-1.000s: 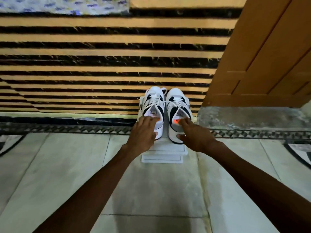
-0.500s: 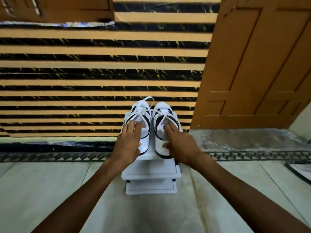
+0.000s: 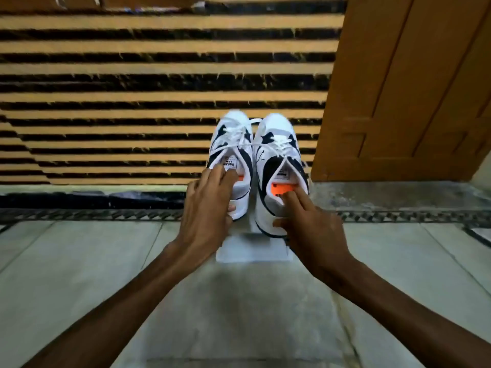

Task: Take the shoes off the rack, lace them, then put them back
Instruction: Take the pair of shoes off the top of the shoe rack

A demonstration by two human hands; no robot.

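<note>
Two white and black sneakers with white laces are held side by side above a small white rack. My left hand grips the heel of the left shoe, fingers inside its opening and thumb under the heel. My right hand grips the heel of the right shoe, fingers inside beside an orange insole patch. The toes point away from me toward the wall. The laces look loose near the toes. The frame is blurred.
A wall of black and yellow horizontal stripes stands behind the rack. An orange wooden door is at the right, with a stone threshold below it. Pale floor tiles spread around the rack.
Both hands have closed on the shoe heels and lifted the pair off the rack's top toward me. The head camera has shifted, so the rack sits lower and more central.
</note>
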